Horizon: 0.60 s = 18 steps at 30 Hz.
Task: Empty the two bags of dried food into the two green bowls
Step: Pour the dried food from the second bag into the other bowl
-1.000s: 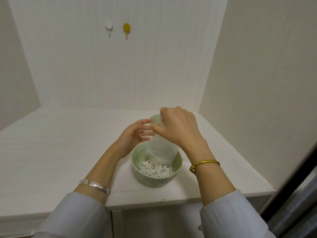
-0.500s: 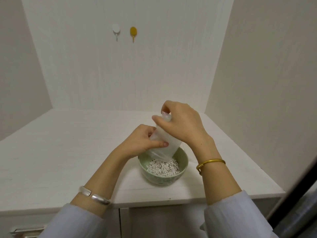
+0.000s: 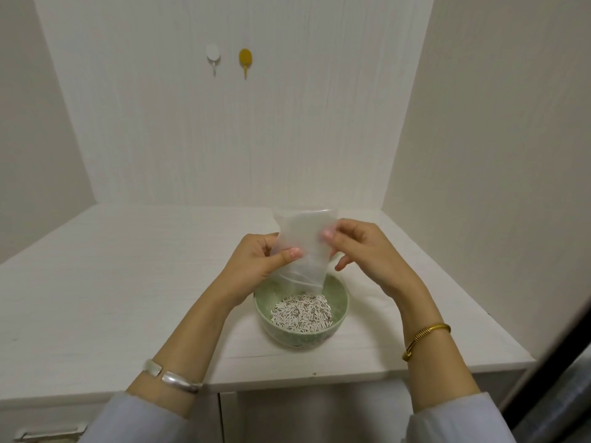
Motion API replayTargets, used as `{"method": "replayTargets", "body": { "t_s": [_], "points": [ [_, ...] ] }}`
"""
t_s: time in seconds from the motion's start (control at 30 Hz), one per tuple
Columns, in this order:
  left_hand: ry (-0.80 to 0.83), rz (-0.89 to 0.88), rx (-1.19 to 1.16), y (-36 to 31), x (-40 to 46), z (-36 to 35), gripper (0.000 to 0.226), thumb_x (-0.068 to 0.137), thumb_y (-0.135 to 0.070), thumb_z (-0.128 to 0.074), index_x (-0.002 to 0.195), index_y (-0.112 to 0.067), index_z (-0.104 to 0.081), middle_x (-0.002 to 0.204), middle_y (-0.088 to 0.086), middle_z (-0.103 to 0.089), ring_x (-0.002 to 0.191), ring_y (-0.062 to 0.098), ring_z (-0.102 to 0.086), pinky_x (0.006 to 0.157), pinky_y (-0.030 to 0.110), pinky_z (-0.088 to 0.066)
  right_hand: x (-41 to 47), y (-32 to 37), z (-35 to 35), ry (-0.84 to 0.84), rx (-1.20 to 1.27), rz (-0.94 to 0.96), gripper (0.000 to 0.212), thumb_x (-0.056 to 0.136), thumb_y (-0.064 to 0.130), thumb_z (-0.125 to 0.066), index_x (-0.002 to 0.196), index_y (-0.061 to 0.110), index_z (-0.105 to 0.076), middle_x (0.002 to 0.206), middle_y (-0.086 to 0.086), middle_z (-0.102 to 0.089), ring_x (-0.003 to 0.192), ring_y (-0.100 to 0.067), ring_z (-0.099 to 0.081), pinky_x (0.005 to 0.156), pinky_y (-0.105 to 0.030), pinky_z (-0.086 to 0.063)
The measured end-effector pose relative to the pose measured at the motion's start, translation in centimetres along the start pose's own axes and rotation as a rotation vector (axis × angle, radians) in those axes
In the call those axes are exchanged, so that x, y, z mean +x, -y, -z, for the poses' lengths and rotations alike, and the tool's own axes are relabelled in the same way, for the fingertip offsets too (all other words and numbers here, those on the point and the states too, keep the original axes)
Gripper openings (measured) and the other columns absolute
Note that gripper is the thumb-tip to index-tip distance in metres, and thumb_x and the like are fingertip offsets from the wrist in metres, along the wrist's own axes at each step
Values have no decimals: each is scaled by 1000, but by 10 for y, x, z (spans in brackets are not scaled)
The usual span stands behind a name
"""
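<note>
A green bowl [image 3: 339, 310] stands near the front edge of the white counter, holding a heap of pale dried food sticks [image 3: 302, 313]. Directly above it I hold a clear plastic bag [image 3: 305, 238] upside down, its mouth pointing into the bowl. The bag looks empty. My left hand [image 3: 252, 266] pinches the bag's left edge. My right hand [image 3: 361, 251] pinches its upper right side between thumb and fingers. Only one bowl and one bag are in view.
The white counter [image 3: 128, 282] sits in an alcove with walls at the back, left and right. Two hooks, one white [image 3: 212, 55] and one yellow [image 3: 245, 57], hang on the back wall. A dark door edge [image 3: 550, 362] stands at the right.
The bag has been lifted higher and spread flat between both hands. My left hand went from open beside the bag to pinching its edge. The camera view has shifted slightly.
</note>
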<state>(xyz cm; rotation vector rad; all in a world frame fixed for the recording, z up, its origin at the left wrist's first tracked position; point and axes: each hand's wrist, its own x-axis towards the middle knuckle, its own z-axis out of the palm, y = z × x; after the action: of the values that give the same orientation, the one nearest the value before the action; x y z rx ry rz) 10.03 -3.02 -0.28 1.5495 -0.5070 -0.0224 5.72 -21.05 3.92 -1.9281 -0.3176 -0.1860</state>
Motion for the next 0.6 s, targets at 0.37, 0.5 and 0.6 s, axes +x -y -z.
{"method": "replayTargets", "body": {
  "t_s": [0.37,0.5,0.6],
  "points": [
    [-28,-23,-74,2,-1,-2,26,62,-23,-69,81,-5,-73,70,-3,-75,69,12,-71,65,20,-56,-2,-10,-10,124,-15,37,20,79,7,-69,98,14,-69,84,3,-69,63,4,-55,66,-12,-47],
    [-60,-32,-68,0,1,-5,29,55,-21,-73,78,-3,-70,63,-2,-73,61,12,-69,60,23,-56,-2,-9,-9,130,-27,40,20,78,6,-70,91,22,-69,81,3,-69,68,-6,-58,68,-20,-48],
    [-41,-26,-61,-1,2,-8,33,54,-27,-72,78,-5,-70,64,-3,-72,61,12,-67,60,24,-54,-2,-10,-8,135,-19,41,20,77,5,-70,88,22,-69,82,1,-69,72,-9,-59,71,-24,-49]
  ]
}}
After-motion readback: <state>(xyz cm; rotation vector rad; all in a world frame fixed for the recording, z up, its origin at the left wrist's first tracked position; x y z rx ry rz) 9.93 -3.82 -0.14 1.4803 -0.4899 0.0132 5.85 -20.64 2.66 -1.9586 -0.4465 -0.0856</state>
